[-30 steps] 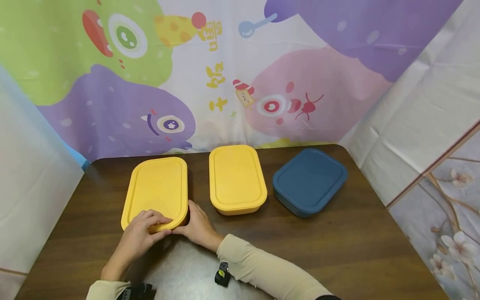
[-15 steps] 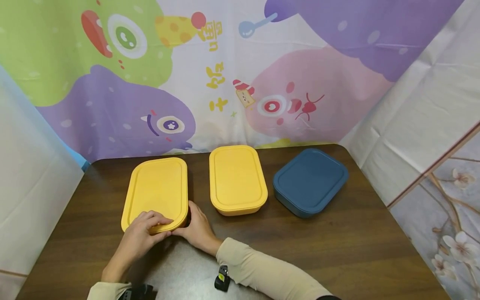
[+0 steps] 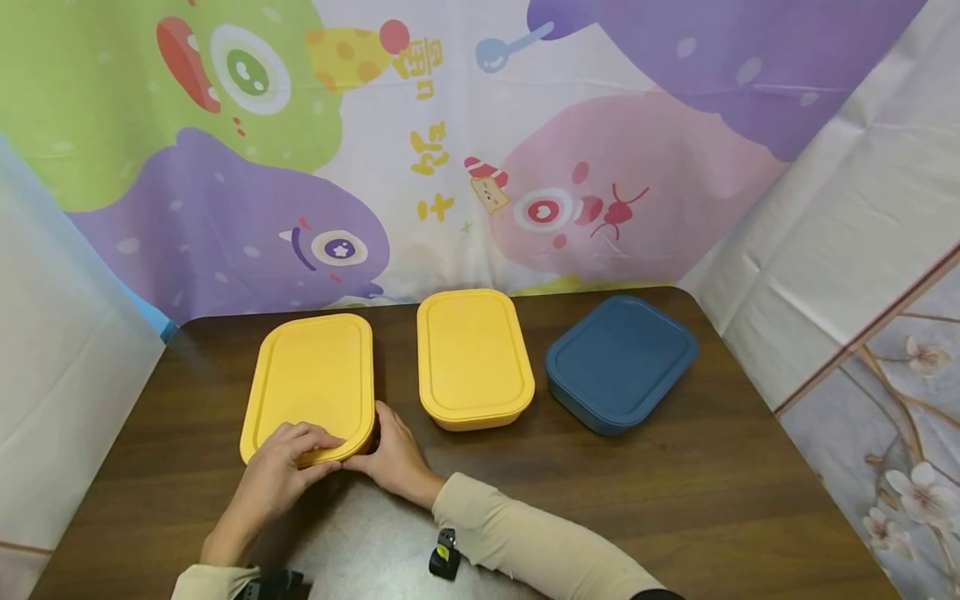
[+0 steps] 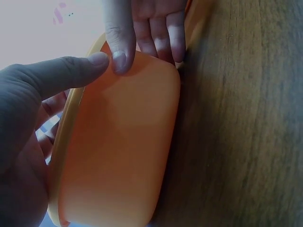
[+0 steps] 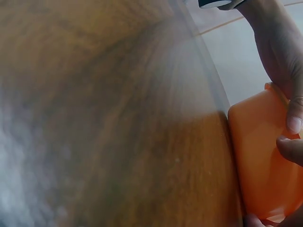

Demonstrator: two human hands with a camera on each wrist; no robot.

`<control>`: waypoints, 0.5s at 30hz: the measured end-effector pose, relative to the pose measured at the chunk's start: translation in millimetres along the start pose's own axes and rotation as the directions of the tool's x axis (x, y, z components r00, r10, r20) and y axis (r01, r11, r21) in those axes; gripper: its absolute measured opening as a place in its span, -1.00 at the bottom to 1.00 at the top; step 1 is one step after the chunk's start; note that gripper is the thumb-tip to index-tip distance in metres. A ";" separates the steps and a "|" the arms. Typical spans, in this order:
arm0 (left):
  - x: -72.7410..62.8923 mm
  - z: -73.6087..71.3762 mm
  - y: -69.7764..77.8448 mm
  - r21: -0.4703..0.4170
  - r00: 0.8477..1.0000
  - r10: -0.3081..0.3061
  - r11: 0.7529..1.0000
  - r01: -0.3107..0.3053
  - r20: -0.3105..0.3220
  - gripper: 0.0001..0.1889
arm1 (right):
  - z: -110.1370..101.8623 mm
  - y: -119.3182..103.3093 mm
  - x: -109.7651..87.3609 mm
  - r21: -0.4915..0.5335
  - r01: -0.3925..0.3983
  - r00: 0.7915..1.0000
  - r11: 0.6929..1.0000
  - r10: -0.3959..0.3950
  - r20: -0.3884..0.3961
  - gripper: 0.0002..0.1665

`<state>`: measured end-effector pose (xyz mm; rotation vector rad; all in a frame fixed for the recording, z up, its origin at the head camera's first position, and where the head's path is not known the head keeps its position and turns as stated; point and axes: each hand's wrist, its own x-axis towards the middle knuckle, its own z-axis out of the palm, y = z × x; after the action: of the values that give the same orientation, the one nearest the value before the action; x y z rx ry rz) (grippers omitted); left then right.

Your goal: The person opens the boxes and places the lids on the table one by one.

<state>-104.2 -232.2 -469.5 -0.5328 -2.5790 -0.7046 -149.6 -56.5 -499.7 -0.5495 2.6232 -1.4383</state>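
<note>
A yellow food container (image 3: 311, 375) with its lid on stands at the left of the table. My left hand (image 3: 277, 475) pinches the lid at the near right corner, fingers on top and thumb at the rim. My right hand (image 3: 397, 458) grips the same corner from the right, its thumb on the near wall and its fingers along the side. In the left wrist view the container's wall (image 4: 118, 142) looks orange, and the two thumbs almost meet near the rim. The right wrist view also has this orange wall (image 5: 258, 151), with both thumbs close together on it.
Another yellow lidded container (image 3: 476, 358) stands at the middle of the brown wooden table (image 3: 675, 500). A dark blue lidded container (image 3: 621, 362) sits to its right, turned at an angle. A cartoon-printed curtain (image 3: 450, 250) hangs behind the table's far edge.
</note>
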 end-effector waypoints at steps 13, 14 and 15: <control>1.2 -0.4 3.6 0.011 1.000 0.013 1.000 -0.013 -0.016 -0.67 | 0.3 0.7 -1.0 -0.006 -0.012 1.000 1.000 0.013 0.005 0.00; 1.4 -0.5 4.0 0.012 1.000 0.016 1.000 -0.016 -0.017 -0.66 | 0.3 0.9 -0.9 -0.006 -0.012 1.000 1.000 0.012 0.005 0.00; 1.7 -0.6 4.4 0.012 1.000 0.020 1.000 -0.019 -0.019 -0.66 | 0.2 1.2 -0.9 -0.005 -0.011 1.000 1.000 0.011 0.004 0.00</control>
<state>-103.5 -228.5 -466.5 -0.5445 -2.5555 -0.6846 -149.1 -55.8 -500.9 -0.5369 2.6235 -1.4260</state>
